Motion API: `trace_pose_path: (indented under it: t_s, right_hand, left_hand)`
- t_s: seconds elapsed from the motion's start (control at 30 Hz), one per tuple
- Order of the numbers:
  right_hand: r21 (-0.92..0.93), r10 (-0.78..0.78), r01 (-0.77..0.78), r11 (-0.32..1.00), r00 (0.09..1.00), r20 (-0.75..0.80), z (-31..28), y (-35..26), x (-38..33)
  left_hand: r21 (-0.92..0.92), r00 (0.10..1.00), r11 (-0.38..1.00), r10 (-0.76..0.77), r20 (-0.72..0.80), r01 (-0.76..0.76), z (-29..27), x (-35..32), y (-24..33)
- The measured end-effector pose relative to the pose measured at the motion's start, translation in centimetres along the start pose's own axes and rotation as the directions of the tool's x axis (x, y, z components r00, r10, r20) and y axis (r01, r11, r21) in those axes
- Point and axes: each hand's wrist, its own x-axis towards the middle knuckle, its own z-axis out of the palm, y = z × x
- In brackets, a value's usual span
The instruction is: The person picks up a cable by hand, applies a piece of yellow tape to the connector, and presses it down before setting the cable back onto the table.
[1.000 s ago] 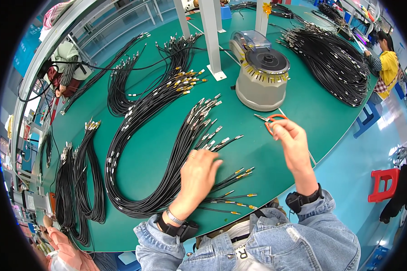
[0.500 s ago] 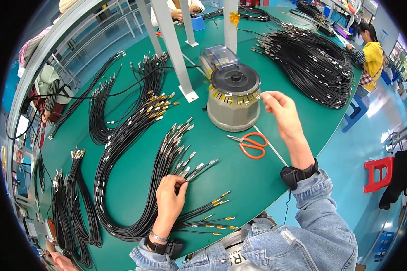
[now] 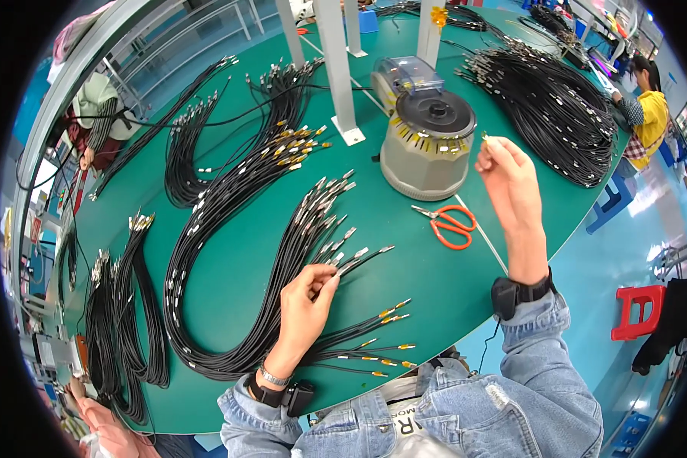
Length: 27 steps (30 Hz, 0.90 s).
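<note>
My left hand (image 3: 304, 309) pinches a black cable (image 3: 370, 257) near its connector end, beside a thick curved bundle of black cables (image 3: 263, 336) with silvery tips. My right hand (image 3: 515, 179) is raised just right of a round grey tape dispenser (image 3: 427, 168), apart from it. Between thumb and forefinger is a tiny strip of tape (image 3: 484, 135), mostly hidden by the fingertips. Short yellow strips stick out around the dispenser under its black disc. Several cables with yellow-wrapped ends (image 3: 389, 359) lie below my left forearm's right side.
Red-handled scissors (image 3: 454, 227) lie on the green table (image 3: 404, 282) in front of the dispenser. Metal posts (image 3: 336, 69) stand behind it. A large cable pile (image 3: 546, 114) fills the far right; more bundles (image 3: 133, 305) lie left. A co-worker in yellow (image 3: 649, 122) sits beyond.
My right hand has drawn away from the dispenser's edge, to the right, with the strip of tape in its fingers. My left hand keeps its pinch on the cable. The whole view has shifted.
</note>
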Motion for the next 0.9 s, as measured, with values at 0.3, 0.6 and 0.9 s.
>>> trace_pose_path:
  t_s: [0.3, 0.6, 0.9]
  right_hand:
    - [-0.050, 0.216, -0.211, 0.976, 0.967, 0.137, 8.3, 3.3, -13.7]
    - [-0.150, 0.217, -0.194, 0.970, 0.963, 0.157, 11.3, 6.1, -15.8]
    - [-0.166, 0.168, -0.141, 0.976, 0.972, 0.167, 12.5, 8.1, -16.0]
  left_hand:
    - [0.046, 0.976, 0.979, 0.194, 0.098, -0.199, -0.8, -1.8, 1.8]
    - [0.122, 0.942, 0.938, 0.333, -0.044, -0.326, -1.6, -2.9, 1.8]
    - [0.252, 0.868, 0.853, 0.490, -0.085, -0.457, -1.6, -3.1, 1.4]
